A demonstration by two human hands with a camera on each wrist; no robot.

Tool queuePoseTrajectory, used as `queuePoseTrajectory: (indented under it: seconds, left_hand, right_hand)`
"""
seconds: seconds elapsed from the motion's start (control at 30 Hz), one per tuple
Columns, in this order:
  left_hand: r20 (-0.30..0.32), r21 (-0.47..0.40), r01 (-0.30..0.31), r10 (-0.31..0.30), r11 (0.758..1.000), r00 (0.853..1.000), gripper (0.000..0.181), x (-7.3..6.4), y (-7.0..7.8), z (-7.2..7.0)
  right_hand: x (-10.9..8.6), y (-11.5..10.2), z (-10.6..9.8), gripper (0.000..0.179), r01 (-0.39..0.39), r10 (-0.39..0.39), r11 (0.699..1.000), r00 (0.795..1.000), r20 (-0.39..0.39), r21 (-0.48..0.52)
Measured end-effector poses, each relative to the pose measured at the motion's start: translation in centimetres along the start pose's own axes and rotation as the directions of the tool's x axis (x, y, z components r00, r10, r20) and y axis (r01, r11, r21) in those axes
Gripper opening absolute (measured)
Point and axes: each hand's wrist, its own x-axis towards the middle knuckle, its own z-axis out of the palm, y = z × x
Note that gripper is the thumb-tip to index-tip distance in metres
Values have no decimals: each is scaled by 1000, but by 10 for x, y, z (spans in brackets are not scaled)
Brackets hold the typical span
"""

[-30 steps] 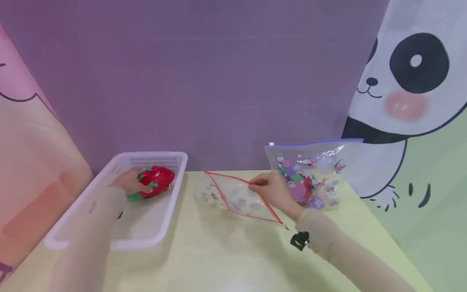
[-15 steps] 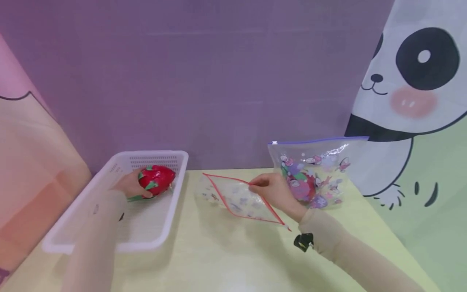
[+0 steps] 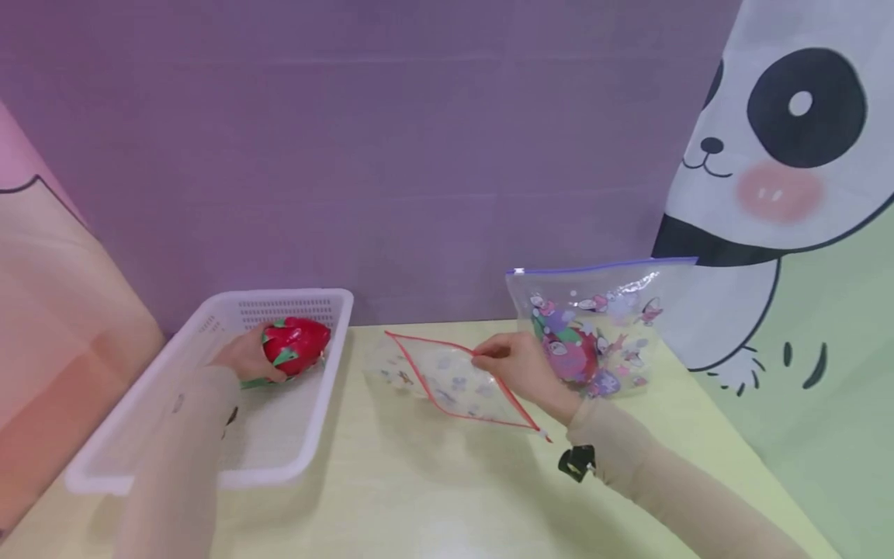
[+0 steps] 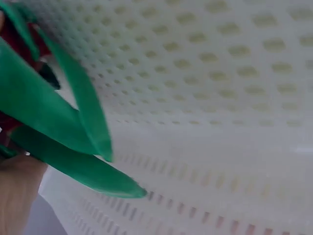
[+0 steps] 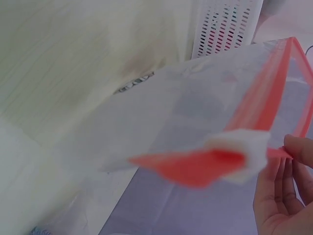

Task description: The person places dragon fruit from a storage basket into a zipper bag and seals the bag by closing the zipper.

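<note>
In the head view my left hand (image 3: 246, 355) grips a red toy dragon fruit (image 3: 299, 346) inside a white plastic basket (image 3: 317, 423). Long green leaves (image 4: 80, 171) of the fruit show close up in the left wrist view. My right hand (image 3: 520, 365) pinches the red zip edge of a clear zip bag (image 3: 457, 384), whose mouth gapes in a diamond shape. From the right wrist view the bag's white slider (image 5: 244, 154) sits blurred in front, with thumb and fingers on the red strip behind it.
A second clear printed bag (image 3: 632, 310) with a purple zip stands behind the right hand. A red and green item (image 3: 576, 357) is inside it. The light wooden table (image 3: 419, 497) meets a purple wall (image 3: 419, 155) at the back.
My left hand has turned the dragon fruit slightly and its fingers have settled around it within the basket. My right hand keeps its pinch on the bag. The head view shifts a little.
</note>
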Motion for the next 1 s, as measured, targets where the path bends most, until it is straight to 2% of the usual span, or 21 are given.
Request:
queuePoseTrajectory:
  seconds: [0.27,0.43,0.67,0.77,0.9,1.0]
  left_hand:
    - [14,-9,74,-73,997,997,106,-3,2,1]
    - [-3,-40,67,-67,997,998,103,-15,0,-2]
    - [-7,-88,197,-198,976,980,100,-29,2,-17]
    - [-18,-70,195,-196,978,980,98,-32,8,-27]
    - [-30,-46,174,-175,984,984,95,-36,22,-37]
    - [-38,-36,186,-188,982,981,91,-42,33,-41]
  right_hand:
    - [1,-1,4,12,-24,24,999,1000,4,29]
    - [2,-2,7,12,-45,44,998,999,19,45]
    - [4,0,5,13,-22,22,1000,1000,11,14]
    - [5,1,2,14,-12,12,1000,1000,-1,2]
    - [6,2,-1,13,-11,11,1000,1000,-24,-1]
    - [7,2,-1,13,-18,17,1000,999,-31,-3]
